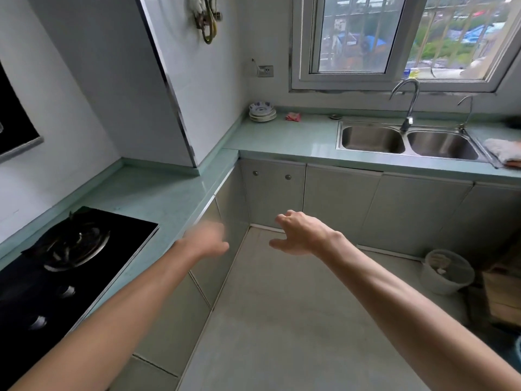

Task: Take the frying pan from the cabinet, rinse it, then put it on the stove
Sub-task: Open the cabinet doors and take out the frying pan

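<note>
— Frying pan: is it showing anywhere from the head camera?

— No, I cannot tell where it is sitting; the corner cabinet doors (273,190) below the counter are all staying closed, two round knobs showing on the pair in the corner.

— What are the hands doing?

— Both bare arms are reaching forward over the floor toward that corner. The left hand (207,238) is blurring, fingers spread loosely and gripping nothing, hanging just beside the counter edge. The right hand (300,235) is also spreading open, fingers curling down, holding nothing.

— And the stove?

— The black gas stove (64,263) is lying at lower left in the pale green countertop (166,196), its burner bare.

— The sink?

— The double steel sink (408,141) is sitting under the window, a curved faucet (408,105) rising behind it. A stack of plates (262,111) is resting in the far corner, a grey cloth (503,149) lying at the sink's right edge.
</note>
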Action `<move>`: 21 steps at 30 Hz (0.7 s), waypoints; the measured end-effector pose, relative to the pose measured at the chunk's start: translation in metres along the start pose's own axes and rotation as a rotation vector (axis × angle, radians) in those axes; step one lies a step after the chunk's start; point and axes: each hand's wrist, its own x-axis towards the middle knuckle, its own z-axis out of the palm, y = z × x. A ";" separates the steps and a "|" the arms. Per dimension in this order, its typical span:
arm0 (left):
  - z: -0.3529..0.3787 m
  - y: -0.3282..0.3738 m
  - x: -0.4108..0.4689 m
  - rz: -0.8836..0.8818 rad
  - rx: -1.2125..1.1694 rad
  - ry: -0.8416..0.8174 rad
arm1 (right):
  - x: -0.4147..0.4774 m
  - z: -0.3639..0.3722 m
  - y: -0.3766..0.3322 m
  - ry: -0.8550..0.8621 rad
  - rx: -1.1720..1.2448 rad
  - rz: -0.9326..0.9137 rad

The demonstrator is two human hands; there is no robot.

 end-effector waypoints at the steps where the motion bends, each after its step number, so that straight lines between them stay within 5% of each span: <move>1: -0.001 -0.001 0.015 -0.002 -0.005 -0.002 | 0.015 -0.001 0.005 -0.003 -0.001 -0.005; 21: -0.035 -0.084 0.331 -0.036 -0.147 -0.102 | 0.369 -0.025 0.036 -0.150 -0.052 -0.077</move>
